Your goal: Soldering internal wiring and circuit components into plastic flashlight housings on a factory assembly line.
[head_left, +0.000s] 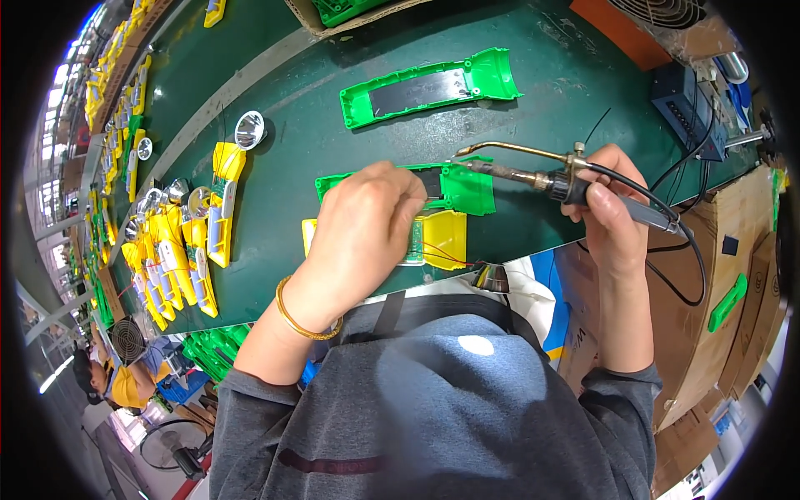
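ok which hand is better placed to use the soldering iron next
Probably the right hand: it holds the soldering iron, tip toward the left hand, which is over the nearer green shell.

Seen from above, a person's right hand [612, 200] gripped a soldering iron [567, 185] with a curved metal tube, its tip pointing left over a green casing [475, 188] on a dark green table [308, 125]. The left hand [367, 217], fingers bunched, covered part of that casing and a yellow casing [448, 237] just beside it, nearer the body; anything it pinched was hidden. Another green casing [492, 75] lay farther out. Yellow lamp assemblies [173, 258] clustered at left, and a blue box-shaped unit [687, 108] stood at right.
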A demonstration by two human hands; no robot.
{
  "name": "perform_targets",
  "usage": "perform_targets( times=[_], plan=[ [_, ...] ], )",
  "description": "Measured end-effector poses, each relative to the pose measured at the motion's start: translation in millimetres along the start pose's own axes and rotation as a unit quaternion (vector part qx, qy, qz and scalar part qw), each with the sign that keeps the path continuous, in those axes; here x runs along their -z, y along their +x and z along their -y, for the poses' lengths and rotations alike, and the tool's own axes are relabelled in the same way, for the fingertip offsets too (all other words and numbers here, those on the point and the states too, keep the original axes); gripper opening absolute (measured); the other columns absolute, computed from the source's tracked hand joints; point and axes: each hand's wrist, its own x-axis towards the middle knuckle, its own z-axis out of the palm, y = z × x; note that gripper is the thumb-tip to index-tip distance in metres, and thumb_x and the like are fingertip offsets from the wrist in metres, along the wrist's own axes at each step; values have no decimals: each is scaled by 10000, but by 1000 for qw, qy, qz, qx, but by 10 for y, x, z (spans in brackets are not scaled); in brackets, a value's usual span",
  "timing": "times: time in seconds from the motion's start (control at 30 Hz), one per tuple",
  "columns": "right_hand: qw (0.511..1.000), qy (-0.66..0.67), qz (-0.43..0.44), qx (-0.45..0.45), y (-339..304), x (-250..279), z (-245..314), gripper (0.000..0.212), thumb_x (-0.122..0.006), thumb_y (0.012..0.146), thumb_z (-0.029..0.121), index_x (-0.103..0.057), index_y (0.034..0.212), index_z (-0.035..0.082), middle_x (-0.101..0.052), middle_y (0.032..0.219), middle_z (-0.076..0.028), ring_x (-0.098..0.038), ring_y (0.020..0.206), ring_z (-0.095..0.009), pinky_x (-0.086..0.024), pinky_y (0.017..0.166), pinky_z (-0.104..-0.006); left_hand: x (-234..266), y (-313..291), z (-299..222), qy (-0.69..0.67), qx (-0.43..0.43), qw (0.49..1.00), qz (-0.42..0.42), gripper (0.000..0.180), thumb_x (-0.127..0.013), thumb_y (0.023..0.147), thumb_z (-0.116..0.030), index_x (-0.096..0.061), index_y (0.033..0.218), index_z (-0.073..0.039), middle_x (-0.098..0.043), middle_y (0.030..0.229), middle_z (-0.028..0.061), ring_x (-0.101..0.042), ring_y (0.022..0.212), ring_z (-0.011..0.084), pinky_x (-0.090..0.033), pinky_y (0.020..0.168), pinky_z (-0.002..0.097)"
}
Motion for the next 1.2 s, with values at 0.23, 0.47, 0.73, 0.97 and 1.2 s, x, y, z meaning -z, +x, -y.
perform_targets(
  times=[0.23, 0.47, 0.73, 0.97, 1.2],
  plan=[
    [997, -32, 60, -48, 100, 46, 76, 152, -665, 749, 114, -562, 807, 18, -592, 708, -38, -584, 644, -89, -442, 582, -204, -61, 52, -41, 72, 5, 997, -1, 76, -564, 784, -50, -582, 749, 15, -562, 720, 185, -570, 674, 376, -457, 608, 450],
    [984, -128, 114, -55, 241, 46, 89, 222, -669, 737, 176, -541, 811, 10, -585, 699, -54, -575, 618, -93, -427, 540, -203, -105, 47, -51, 92, 20, 995, -27, 85, -567, 785, -48, -565, 721, 8, -552, 696, 186, -565, 636, 378, -447, 576, 455],
    [977, -145, 140, -67, 300, 21, 86, 151, -647, 740, 101, -547, 801, 6, -569, 701, -39, -578, 630, -98, -449, 570, -222, -73, 55, -60, 72, 8, 997, -13, 36, -565, 786, -12, -545, 771, 15, -549, 716, 192, -559, 677, 387, -442, 597, 453],
    [981, -101, 129, -105, 342, -20, 50, 110, -674, 736, 44, -572, 769, 19, -603, 690, -9, -556, 644, -52, -431, 564, -197, -40, 62, -46, 26, 12, 1000, -6, 39, -571, 791, -16, -552, 777, 15, -552, 727, 188, -560, 716, 379, -448, 626, 446],
    [985, -106, 116, -75, 348, 84, 77, 166, -653, 748, 140, -544, 796, 25, -577, 683, -34, -577, 600, -85, -428, 518, -193, -51, 119, -46, 49, 9, 999, 5, 61, -580, 782, -39, -591, 752, 14, -563, 716, 183, -572, 688, 373, -459, 619, 449]
  ],
)
